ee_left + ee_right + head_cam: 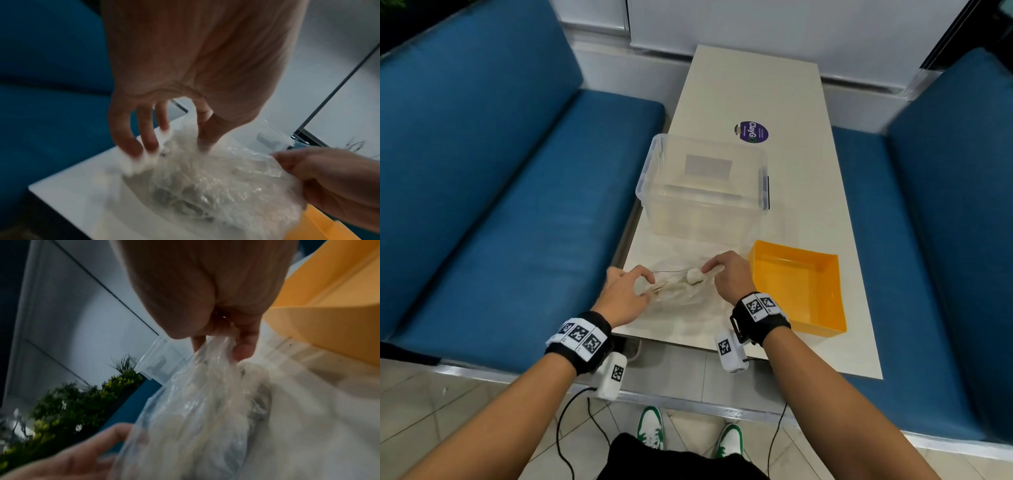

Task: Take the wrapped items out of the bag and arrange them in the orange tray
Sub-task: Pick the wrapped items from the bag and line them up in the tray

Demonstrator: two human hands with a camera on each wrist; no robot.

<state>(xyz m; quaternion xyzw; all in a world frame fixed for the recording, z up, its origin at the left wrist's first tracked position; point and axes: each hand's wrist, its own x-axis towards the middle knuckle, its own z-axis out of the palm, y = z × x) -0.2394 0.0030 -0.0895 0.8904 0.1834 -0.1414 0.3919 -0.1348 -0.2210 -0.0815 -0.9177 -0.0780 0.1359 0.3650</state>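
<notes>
A crumpled clear plastic bag [681, 294] lies on the near end of the table, with pale wrapped items showing through its film [216, 181]. My left hand [645, 281] pinches the bag's left side between thumb and forefinger [185, 138]. My right hand [710, 269] grips a gathered bunch of the bag's film [224, 340] on the right side. One small white wrapped item [695, 275] sits beside my right fingertips. The orange tray [822, 327] stands just right of my right hand, with nothing in it.
A clear plastic storage bin [698, 219] stands directly behind the bag. A purple round sticker [751, 132] is on the table [750, 85] beyond it. Blue bench seats [500, 205] flank the table on both sides. The table's near edge is close under my wrists.
</notes>
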